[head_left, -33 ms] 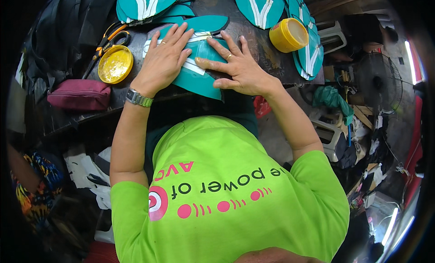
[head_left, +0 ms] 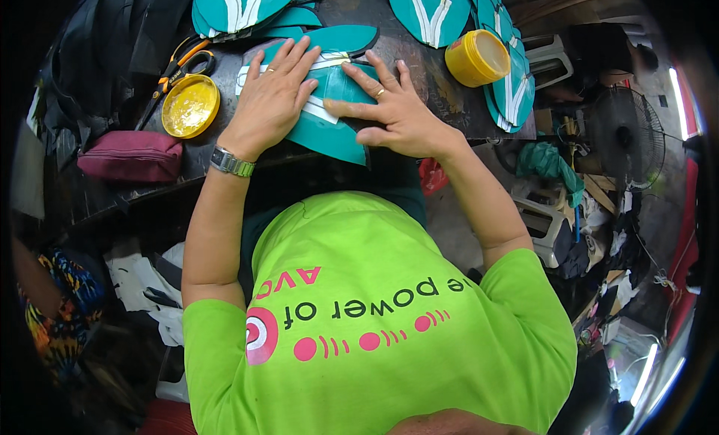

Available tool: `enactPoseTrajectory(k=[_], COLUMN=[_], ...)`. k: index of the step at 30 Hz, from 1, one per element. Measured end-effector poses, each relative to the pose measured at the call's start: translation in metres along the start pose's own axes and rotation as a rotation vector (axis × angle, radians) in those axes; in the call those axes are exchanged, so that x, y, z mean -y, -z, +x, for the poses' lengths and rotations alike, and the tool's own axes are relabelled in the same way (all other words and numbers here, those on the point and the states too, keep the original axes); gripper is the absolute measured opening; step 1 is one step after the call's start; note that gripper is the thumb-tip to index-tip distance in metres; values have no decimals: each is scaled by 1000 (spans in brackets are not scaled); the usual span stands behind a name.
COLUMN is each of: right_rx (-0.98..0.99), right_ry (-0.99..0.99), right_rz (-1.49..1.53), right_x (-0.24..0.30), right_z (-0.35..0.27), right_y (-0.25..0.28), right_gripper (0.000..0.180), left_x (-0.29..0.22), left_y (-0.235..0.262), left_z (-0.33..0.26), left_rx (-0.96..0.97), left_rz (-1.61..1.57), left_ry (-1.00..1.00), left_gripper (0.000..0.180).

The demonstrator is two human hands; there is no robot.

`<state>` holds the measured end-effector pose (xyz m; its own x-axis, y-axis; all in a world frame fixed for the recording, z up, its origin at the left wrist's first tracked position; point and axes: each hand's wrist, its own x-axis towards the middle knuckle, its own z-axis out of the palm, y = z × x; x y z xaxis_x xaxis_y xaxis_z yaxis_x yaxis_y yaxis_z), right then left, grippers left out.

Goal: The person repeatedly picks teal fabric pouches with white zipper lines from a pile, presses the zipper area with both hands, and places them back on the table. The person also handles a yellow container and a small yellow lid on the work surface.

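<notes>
A teal curved panel [head_left: 329, 141] with white strips lies near the table's front edge. Across its left part rests my left hand [head_left: 271, 98], fingers stretched out flat, covering some of a white strip [head_left: 318, 110]. My right hand [head_left: 397, 113] has its fingers spread over the panel's right side. Its index finger, with a yellowish smear on it, points at the end of that strip. Whether the fingertip touches the strip or the panel is hard to tell. Neither hand grips anything.
Stacks of teal pieces with white V-shaped strips [head_left: 431, 15] lie at the back and right. A yellow tub [head_left: 477, 58] stands right of my hands. On the left are a yellow lid [head_left: 191, 107] holding a pale paste, orange-handled scissors [head_left: 178, 66] and a maroon pouch [head_left: 131, 156].
My right index finger and thumb have shifted very slightly over the panel. My left hand and the other things stay put.
</notes>
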<state>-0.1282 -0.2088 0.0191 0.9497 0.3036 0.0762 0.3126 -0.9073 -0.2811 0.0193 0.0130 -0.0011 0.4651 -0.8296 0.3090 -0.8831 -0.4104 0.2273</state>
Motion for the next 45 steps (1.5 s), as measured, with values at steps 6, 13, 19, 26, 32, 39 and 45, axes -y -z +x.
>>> enactPoseTrajectory(k=[6,13,19,26,32,39,45], right_rx=[-234,-138,25,-177,-102,-181,-90], right_ry=[-213,-148,-72,-197,-159,-229,-278], right_rz=[-259,-230,-70,2,-97,119,-134], right_x=[-7,-12,-8,-17,-3,-12,-15], right_z=[-4,1,-14,-25,-29,-33,-25], right_y=[1,-6,2,3,-6,2,-11], right_gripper=[54,60,54,50,57,53,66], left_x=[6,7,7,7,6,9,9], left_y=[2,1,1,1,2,1,1], left_z=[-1,-1,-1,-1,-1,-1,-1], left_rx=[-12,1,-5,-3,-7,3,13], left_rz=[48,65,80,86,77,86,78], left_ry=[-52,-54,-52,-60,-50,-59,-56], left_gripper=[53,54,54,54,54,54,54])
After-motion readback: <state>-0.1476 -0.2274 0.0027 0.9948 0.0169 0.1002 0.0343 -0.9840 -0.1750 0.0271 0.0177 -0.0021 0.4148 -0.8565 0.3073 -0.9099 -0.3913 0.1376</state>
